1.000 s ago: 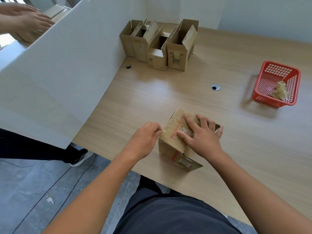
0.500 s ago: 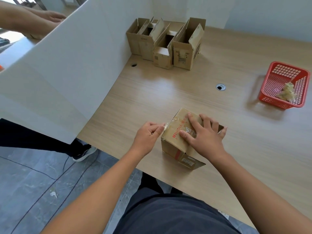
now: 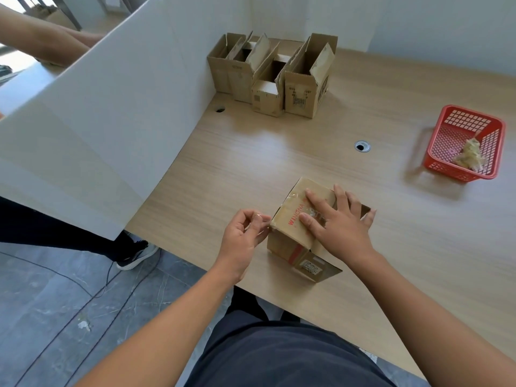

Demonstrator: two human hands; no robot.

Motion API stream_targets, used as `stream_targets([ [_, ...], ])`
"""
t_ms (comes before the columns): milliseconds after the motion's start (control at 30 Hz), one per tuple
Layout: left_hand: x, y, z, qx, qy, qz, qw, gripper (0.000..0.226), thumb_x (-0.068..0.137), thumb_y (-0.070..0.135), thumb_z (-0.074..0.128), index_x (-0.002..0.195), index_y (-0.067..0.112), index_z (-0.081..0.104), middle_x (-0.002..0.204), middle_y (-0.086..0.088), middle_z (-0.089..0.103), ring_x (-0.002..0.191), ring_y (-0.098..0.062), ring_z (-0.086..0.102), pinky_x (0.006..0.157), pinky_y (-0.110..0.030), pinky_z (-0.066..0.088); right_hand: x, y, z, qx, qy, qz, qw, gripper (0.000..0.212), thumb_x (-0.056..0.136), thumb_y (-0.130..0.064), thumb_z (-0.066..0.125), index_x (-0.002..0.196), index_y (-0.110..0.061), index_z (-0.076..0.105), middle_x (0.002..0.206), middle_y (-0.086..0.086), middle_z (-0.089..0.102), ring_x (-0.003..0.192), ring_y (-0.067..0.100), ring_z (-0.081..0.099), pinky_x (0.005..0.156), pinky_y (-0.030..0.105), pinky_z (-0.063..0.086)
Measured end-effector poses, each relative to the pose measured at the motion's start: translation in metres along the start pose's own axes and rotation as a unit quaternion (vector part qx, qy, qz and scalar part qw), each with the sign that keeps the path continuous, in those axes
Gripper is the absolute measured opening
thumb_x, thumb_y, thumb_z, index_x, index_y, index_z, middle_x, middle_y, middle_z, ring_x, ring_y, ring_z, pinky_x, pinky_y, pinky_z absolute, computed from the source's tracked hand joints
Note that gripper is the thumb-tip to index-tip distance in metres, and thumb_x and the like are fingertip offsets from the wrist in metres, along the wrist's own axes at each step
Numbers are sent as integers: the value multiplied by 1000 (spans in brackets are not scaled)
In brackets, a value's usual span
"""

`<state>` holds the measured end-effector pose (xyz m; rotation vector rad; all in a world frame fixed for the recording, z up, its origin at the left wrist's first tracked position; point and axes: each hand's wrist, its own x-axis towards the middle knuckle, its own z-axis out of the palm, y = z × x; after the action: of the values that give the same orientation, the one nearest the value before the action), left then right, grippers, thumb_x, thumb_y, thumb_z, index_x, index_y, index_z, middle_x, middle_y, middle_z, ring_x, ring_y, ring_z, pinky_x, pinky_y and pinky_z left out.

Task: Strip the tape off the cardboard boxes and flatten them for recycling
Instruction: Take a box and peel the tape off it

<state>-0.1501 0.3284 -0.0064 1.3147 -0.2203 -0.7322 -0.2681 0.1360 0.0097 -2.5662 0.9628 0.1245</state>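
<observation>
**Pinching tape at the near box**

Head view. One closed cardboard box [image 3: 290, 222] sits on the wooden table [image 3: 279, 152], close to its near edge, with red lettering on its top and a flap folded out at its near side. The right hand [image 3: 340, 227] lies flat on the box top, fingers straight and spread wide. The left hand [image 3: 243, 233] is just left of the box, with thumb and fingertips pinched narrowly on a strip of clear tape [image 3: 267, 224] that runs to the box's upper left edge. Four open boxes [image 3: 300, 90] stand grouped at the far left, against the white partition [image 3: 111, 121]. A red basket [image 3: 499, 135] at the far right holds a tape wad [image 3: 470, 155].
</observation>
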Motion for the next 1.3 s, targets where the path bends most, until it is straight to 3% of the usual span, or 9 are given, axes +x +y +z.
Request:
stream_targets([
  [67, -7, -3, -2, 9, -2, 3, 1000, 22, 105, 19, 54, 91, 28, 69, 98, 1, 71, 100, -14, 69, 91, -30, 57, -2, -3, 2, -3, 2, -6, 1000, 64, 87, -85, 23, 148, -69, 14, 168, -3, 3, 153, 22, -7, 114, 75, -10],
  [167, -9, -1, -5, 190, -9, 59, 980, 17, 104, 21, 57, 113, 33, 66, 105, 7, 65, 101, -9, 63, 93, -26, 54, -7, -7, 7, 2, 10, -12, 1000, 63, 88, -84, 23, 149, -68, 13, 168, -3, 1, 153, 21, -10, 114, 75, -12],
  [300, -10, -1, -4, 334, -36, 125, 934, 47, 96, 9, 67, 138, 27, 57, 121, 11, 51, 106, -7, 59, 96, -17, 50, -4, -5, 4, 0, 6, -16, 1000, 63, 89, -83, 24, 149, -68, 14, 168, -4, 0, 153, 20, -11, 114, 74, -13],
  [433, -8, 1, -9, 328, -35, 130, 935, 50, 90, 9, 76, 129, 36, 63, 131, 12, 45, 99, -5, 64, 94, -18, 53, -6, -4, 3, 3, 0, -14, 1000, 62, 90, -83, 25, 149, -69, 13, 169, -4, 0, 153, 19, -12, 114, 74, -13],
  [600, -11, 2, -13, 410, 16, 198, 890, 32, 85, 18, 81, 116, 19, 75, 99, 10, 68, 87, -7, 66, 78, -27, 58, -8, -9, 3, 2, -1, -9, 1000, 62, 90, -83, 25, 149, -69, 13, 168, -4, -1, 153, 19, -12, 114, 73, -14],
  [700, -16, 0, -8, 418, 67, 199, 884, 18, 80, 19, 86, 96, 21, 77, 89, 13, 68, 84, -5, 65, 75, -18, 54, -7, -8, 2, -1, -1, -7, 1000, 61, 91, -83, 27, 149, -70, 13, 169, -4, 0, 154, 20, -11, 114, 73, -14],
  [867, -20, 7, -1, 389, 94, 116, 909, 8, 90, 31, 76, 83, 29, 73, 77, 17, 70, 77, -2, 66, 68, -19, 53, -7, -8, 3, -1, -3, -5, 1000, 61, 90, -83, 26, 149, -70, 13, 169, -4, -1, 154, 19, -11, 115, 72, -14],
  [1033, -15, 19, 4, 333, 80, -25, 939, 20, 94, 31, 66, 77, 22, 69, 60, 3, 67, 60, -14, 65, 75, -47, 61, -7, -7, 2, -4, 1, -7, 1000, 61, 90, -83, 24, 149, -69, 13, 170, -4, 0, 155, 21, -10, 115, 73, -11],
  [1300, -23, 31, 10, 416, 52, -46, 907, 25, 100, 31, 55, 83, 17, 64, 70, -2, 66, 65, -20, 60, 62, -36, 50, -4, -5, 1, 6, 3, -13, 1000, 61, 91, -83, 28, 149, -68, 16, 169, -4, 3, 154, 19, -9, 115, 73, -10],
])
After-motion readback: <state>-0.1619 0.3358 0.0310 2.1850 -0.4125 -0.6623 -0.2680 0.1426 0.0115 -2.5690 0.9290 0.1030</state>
